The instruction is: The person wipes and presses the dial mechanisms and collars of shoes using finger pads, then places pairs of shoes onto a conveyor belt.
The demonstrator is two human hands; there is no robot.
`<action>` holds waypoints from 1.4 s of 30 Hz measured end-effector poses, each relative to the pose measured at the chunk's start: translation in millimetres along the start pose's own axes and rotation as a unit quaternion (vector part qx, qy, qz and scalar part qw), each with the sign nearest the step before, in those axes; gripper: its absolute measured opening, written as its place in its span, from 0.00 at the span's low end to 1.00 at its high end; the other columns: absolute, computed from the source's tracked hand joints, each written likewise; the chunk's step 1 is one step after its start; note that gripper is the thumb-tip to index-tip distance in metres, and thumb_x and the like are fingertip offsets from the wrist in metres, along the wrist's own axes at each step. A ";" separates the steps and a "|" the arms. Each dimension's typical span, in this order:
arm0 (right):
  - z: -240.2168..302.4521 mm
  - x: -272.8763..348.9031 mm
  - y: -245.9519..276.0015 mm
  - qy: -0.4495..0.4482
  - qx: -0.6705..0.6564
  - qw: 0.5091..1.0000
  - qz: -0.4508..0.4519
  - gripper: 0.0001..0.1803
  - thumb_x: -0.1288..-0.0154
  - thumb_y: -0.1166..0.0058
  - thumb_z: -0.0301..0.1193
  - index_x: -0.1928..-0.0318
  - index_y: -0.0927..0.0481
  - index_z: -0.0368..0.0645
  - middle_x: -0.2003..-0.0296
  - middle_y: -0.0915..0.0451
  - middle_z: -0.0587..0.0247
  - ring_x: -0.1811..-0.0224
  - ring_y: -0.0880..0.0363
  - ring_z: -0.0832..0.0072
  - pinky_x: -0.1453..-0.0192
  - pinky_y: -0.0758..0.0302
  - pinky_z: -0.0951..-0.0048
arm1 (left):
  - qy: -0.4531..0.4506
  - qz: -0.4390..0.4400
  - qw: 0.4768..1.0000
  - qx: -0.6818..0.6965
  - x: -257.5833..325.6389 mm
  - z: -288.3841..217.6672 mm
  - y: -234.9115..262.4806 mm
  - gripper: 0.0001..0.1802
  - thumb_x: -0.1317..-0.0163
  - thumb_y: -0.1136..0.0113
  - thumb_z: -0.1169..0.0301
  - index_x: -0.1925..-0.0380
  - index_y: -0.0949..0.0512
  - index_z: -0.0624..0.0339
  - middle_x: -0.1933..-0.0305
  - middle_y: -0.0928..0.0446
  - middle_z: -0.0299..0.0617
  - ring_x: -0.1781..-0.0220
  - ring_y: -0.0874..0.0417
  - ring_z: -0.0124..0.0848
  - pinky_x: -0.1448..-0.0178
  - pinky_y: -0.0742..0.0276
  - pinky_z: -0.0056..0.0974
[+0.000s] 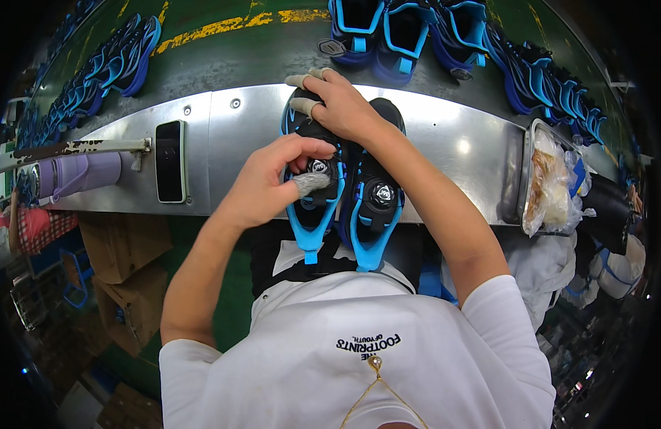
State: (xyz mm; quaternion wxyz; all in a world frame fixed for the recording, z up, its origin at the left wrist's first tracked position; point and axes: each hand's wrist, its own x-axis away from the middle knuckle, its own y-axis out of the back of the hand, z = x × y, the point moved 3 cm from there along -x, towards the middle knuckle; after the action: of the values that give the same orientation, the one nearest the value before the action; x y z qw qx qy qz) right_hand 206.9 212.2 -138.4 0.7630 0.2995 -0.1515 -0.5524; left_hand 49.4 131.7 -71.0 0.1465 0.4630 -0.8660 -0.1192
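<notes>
Two black and blue sneakers lie side by side on the metal bench edge, toes away from me, bright blue heel loops toward my body. On the left sneaker (312, 222), my left hand (269, 179) has its wrapped thumb and bent forefinger around the round black dial (318, 166) on the tongue. My right hand (342, 107) grips the toe of that same shoe from above, beige covers on its fingertips. Beneath my right forearm the right sneaker (377, 222) is partly hidden; its dial (381, 193) faces up, untouched.
A phone (171, 161) lies left on the metal bench (223, 129), near a lilac bottle (84, 174) and a worn metal bar (80, 149). To the right, a metal tray (528, 171) holds plastic bags. More sneakers (402, 36) stand on the green surface beyond. Cardboard boxes (123, 247) sit below left.
</notes>
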 end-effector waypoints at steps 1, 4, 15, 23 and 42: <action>0.6 -0.3 0.4 0.000 0.000 1.000 0.000 0.24 0.38 0.42 0.42 0.41 0.22 0.56 0.44 0.27 0.45 0.40 0.30 0.48 0.35 0.32 0.56 | 0.003 0.049 0.996 0.068 -1.5 1.5 -0.1 0.20 0.47 0.31 0.71 0.53 0.22 0.61 0.55 0.24 0.37 0.56 0.28 0.29 0.48 0.32 0.32; 1.1 0.1 0.2 -0.020 0.002 1.000 0.006 0.24 0.38 0.42 0.42 0.42 0.22 0.56 0.45 0.26 0.46 0.41 0.30 0.49 0.36 0.32 0.56 | -0.065 0.001 0.997 -0.045 1.1 -7.7 -1.8 0.23 0.49 0.29 0.68 0.52 0.23 0.61 0.56 0.24 0.38 0.54 0.27 0.30 0.47 0.31 0.32; 5.0 -1.4 -3.4 0.011 0.037 0.999 -0.019 0.23 0.37 0.43 0.37 0.41 0.22 0.54 0.55 0.24 0.52 0.48 0.26 0.56 0.42 0.28 0.60 | -0.061 0.141 0.988 0.026 -13.3 7.8 11.2 0.27 0.43 0.34 0.74 0.41 0.25 0.58 0.52 0.18 0.38 0.51 0.27 0.27 0.46 0.33 0.33; -0.3 0.5 -1.2 0.016 0.030 0.999 -0.021 0.23 0.37 0.42 0.37 0.41 0.22 0.54 0.56 0.24 0.52 0.48 0.27 0.55 0.41 0.28 0.60 | -0.066 -0.099 0.989 -0.083 2.4 8.2 -13.7 0.19 0.52 0.26 0.69 0.62 0.24 0.60 0.47 0.25 0.41 0.40 0.29 0.38 0.36 0.32 0.41; -2.8 5.5 6.0 0.024 0.044 0.998 -0.034 0.22 0.36 0.41 0.37 0.41 0.22 0.55 0.50 0.26 0.52 0.43 0.27 0.56 0.40 0.28 0.62 | -0.154 0.151 0.973 -0.077 -18.5 4.5 -1.9 0.13 0.40 0.41 0.72 0.54 0.20 0.56 0.43 0.22 0.38 0.31 0.34 0.43 0.27 0.42 0.47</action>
State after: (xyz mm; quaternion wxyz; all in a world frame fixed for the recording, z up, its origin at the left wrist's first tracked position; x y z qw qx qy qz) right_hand 214.9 209.2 -137.4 0.7333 0.3507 -0.1474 -0.5635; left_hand 59.0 146.5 -78.4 0.0624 0.2900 -0.9265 -0.2317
